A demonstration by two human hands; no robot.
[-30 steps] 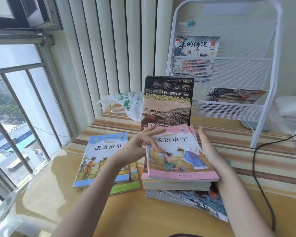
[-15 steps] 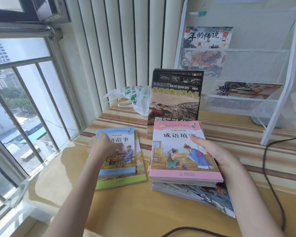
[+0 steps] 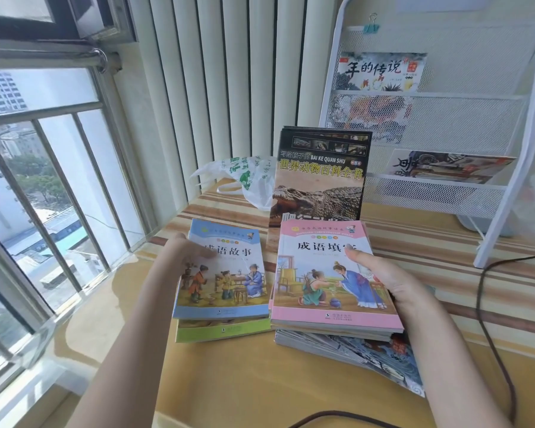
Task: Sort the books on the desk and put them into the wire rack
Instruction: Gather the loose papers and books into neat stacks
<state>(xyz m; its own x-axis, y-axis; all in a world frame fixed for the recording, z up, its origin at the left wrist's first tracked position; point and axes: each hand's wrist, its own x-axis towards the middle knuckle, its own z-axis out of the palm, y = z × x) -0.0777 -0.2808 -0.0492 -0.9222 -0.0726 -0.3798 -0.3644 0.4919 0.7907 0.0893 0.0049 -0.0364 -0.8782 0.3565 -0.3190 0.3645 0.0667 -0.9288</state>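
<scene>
Pink-covered and glossy, the top paperback (image 3: 334, 273) of the taller pile lies at the centre of the counter (image 3: 260, 381), with the right hand (image 3: 386, 279) clasping its three o'clock edge, thumb laid over the cover and fingers hidden behind, so that grip is clamped on the book. At nine o'clock from it sits a shorter pile, a blue paperback (image 3: 226, 273) over a green one (image 3: 223, 330); the left hand (image 3: 179, 257) holds the blue book's far left corner, thumb on the cover, fingers curled round the edge as far as I can tell. Behind the pink book, at twelve o'clock, a dark crocodile book (image 3: 320, 177) stands upright, and beyond it, at about one o'clock, stands the white wire rack (image 3: 507, 193), already holding a few titles. These look like thin, light paperbacks, flexible rather than stiff, with slick covers that would slide off one another if a pile is tilted. I would judge a pinch along the spine or a long edge safest, lifting a small matched batch flat before tipping it upright into a tier. The fanned magazines (image 3: 368, 356) at the bottom look floppier and likely need support underneath.
</scene>
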